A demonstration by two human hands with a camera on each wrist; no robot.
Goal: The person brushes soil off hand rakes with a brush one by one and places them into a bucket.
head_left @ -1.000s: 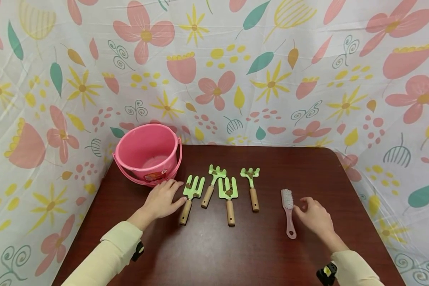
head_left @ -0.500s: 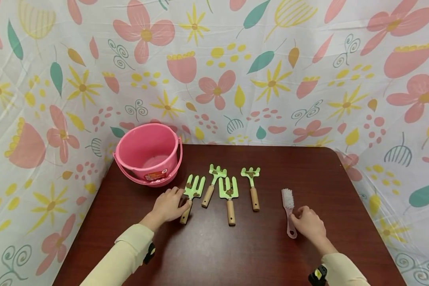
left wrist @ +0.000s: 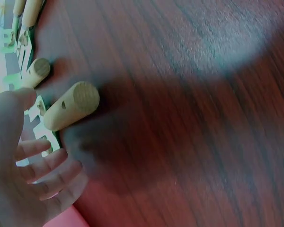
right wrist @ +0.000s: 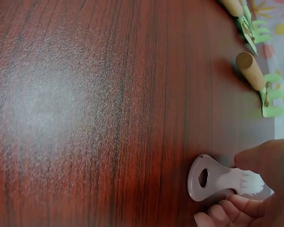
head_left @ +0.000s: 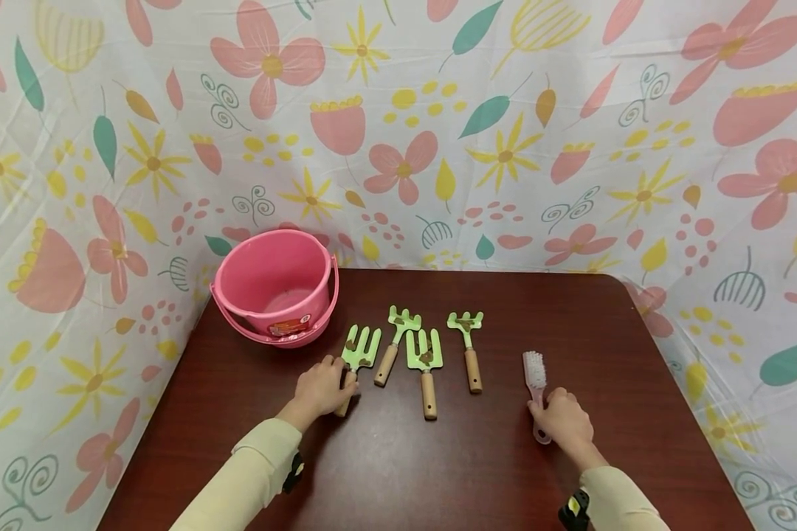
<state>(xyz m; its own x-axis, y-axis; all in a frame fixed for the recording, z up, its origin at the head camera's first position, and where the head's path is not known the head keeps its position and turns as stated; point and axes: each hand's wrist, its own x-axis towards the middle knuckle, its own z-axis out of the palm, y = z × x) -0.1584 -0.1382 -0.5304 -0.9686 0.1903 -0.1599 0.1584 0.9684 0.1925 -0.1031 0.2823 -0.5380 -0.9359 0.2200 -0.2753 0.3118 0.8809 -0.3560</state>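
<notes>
In the head view my left hand (head_left: 319,387) reaches over the wooden handle of the leftmost green garden fork (head_left: 361,348), which has brown smears. The left wrist view shows its handle (left wrist: 71,106) between the spread thumb and loosely bent fingers, with a gap visible. My right hand (head_left: 567,422) has its thumb and curled fingers on either side of the handle of a pale pink brush (head_left: 535,371) with white bristles. From the right wrist, the brush (right wrist: 210,179) lies flat on the table, its neck between thumb and fingertips. Part of the bristle end is hidden by the hand.
Right of the left hand lie a small green rake (head_left: 404,320), a second garden fork (head_left: 428,369) and another rake (head_left: 468,339), all brown-smeared. A pink bucket (head_left: 272,324) stands at the back left of the dark wooden table (head_left: 452,472). Floral cloth (head_left: 398,88) hangs behind.
My left hand has moved right and toward me from beside the bucket to over the fork's handle. My right hand has moved left and closer, its fingers coming around the brush's handle.
</notes>
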